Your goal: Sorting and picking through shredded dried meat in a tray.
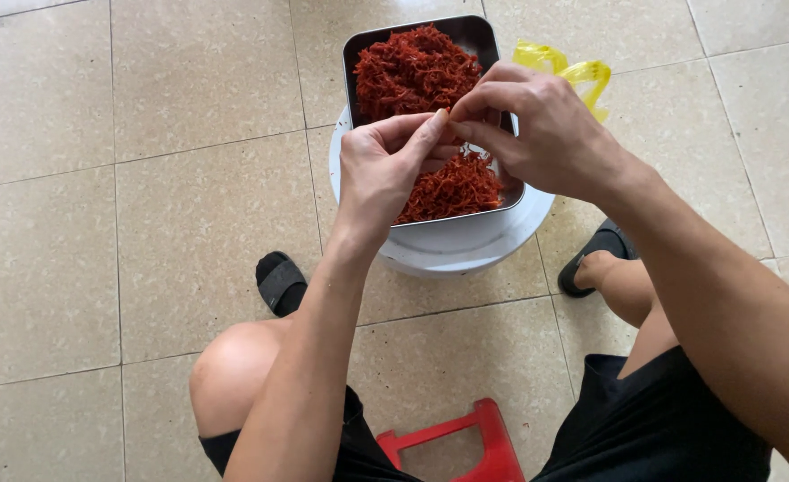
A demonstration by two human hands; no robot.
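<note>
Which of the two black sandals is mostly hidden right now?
The black sandal on the right foot, beside the white round base: the foot and right forearm cover most of it. The black sandal on the left shows its whole front strap.

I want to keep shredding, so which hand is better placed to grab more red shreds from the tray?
Probably the right hand: its fingers hang directly above the shredded red food in the metal tray; the left hand sits at the near edge.
</note>
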